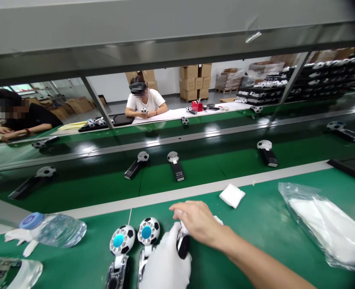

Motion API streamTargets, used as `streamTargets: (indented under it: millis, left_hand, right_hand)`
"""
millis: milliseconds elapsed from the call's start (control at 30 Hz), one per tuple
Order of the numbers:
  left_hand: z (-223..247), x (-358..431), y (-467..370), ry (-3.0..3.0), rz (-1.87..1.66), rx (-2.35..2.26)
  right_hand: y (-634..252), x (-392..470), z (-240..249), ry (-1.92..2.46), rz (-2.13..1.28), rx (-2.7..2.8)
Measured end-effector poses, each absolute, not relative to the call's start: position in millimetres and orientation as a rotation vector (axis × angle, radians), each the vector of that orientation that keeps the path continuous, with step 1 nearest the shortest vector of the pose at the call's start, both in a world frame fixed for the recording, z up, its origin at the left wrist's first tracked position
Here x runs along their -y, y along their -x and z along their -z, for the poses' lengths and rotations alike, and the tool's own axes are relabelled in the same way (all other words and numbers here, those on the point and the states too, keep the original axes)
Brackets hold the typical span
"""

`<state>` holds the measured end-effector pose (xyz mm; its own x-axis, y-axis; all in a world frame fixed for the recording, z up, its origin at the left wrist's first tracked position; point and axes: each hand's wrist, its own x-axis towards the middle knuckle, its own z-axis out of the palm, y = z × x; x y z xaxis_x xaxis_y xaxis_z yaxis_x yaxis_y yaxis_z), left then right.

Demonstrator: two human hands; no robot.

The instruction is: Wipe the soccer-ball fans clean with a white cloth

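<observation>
My left hand (167, 263), in a white glove, is wrapped round a small black and white device (183, 243) at the bottom middle. My bare right hand (197, 222) lies over the top of that device, fingers bent, with some white material under it; what its fingers grip is hidden. Two devices with football-patterned heads and blue centres, one farther left (122, 241) and one nearer my glove (149, 231), lie on the green table. A folded white cloth (232, 195) sits beyond my right hand.
A water bottle (59, 230) and a white glove (17, 237) lie at left, a plastic bag of white cloths (327, 224) at right. Beyond a pale edge strip (165, 197), a green belt (219, 160) carries several devices. Two people sit across it, under an overhead beam.
</observation>
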<state>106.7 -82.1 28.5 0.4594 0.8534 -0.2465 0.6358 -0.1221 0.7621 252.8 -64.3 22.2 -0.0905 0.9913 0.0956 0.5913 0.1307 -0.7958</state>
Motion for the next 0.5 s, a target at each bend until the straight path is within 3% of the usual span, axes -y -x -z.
streamTargets:
  millis: [100, 167, 333, 433, 500]
  left_hand:
    - [-27, 74, -109, -1.749, -0.35, -1.276]
    - [-27, 70, -111, -1.67, -0.369, -1.287]
    - [-33, 71, -108, -1.459, -0.396, -1.29]
    - [-39, 71, -104, -1.382, -0.445, -1.258]
    - [-41, 70, -104, -1.353, -0.487, -1.234]
  right_hand:
    - [-264, 58, -18, 1.287, -1.579, 1.264]
    - [-267, 55, -12, 1.097, -1.757, 0.829]
    - [-281, 50, -11, 0.918, -1.522, 0.187]
    - [-282, 59, -30, 0.939, -1.345, 0.172]
    - [-270, 72, -42, 1.004, -1.086, 0.443]
